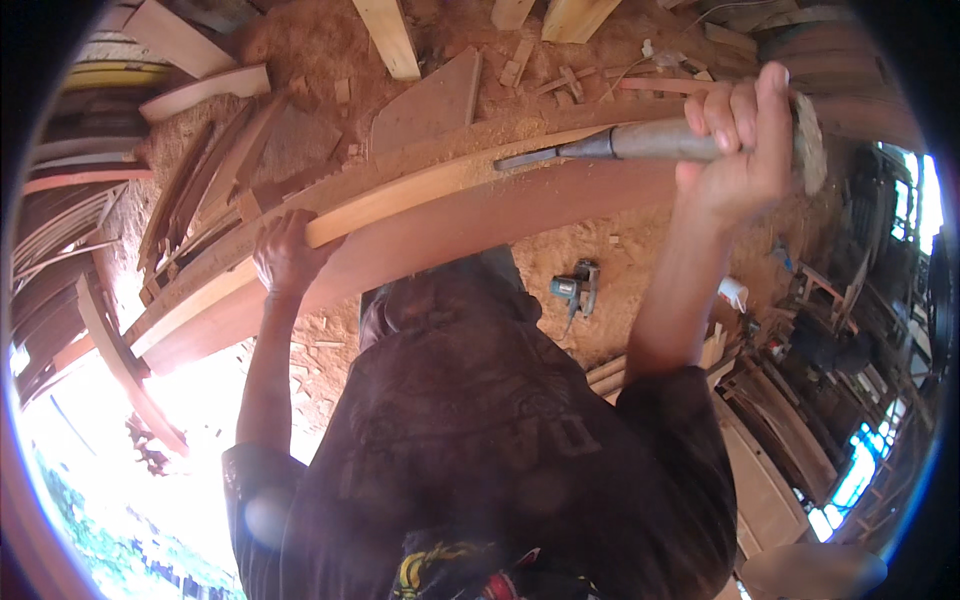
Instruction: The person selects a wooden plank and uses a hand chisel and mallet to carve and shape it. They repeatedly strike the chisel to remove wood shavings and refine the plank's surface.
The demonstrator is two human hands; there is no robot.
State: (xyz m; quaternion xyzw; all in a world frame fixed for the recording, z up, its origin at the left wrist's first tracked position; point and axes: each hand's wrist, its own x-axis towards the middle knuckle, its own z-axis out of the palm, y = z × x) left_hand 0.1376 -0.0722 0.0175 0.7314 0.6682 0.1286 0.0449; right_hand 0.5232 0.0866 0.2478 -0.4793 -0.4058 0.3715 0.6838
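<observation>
A long wooden beam [400, 190] crosses in front of me, with a pale strip along its upper edge and reddish wood on its side. My left hand [287, 250] grips its edge left of the middle, fingers curled over the top. My right hand [738, 140] is wrapped round the thick wooden handle of a chisel [650, 140], above the right part of the beam. The chisel's metal blade [527, 159] points left, its tip at the pale strip. Whether the tip touches the wood I cannot tell. Fine shavings lie near it.
A power tool [577, 287] with a teal body lies on the brown, dusty ground beyond the beam's near side. Planks [200, 190] and curved boards [125, 350] are stacked at left. A flat board [425, 105] lies behind. Wood pieces [780, 420] crowd the right, near a white container [733, 293].
</observation>
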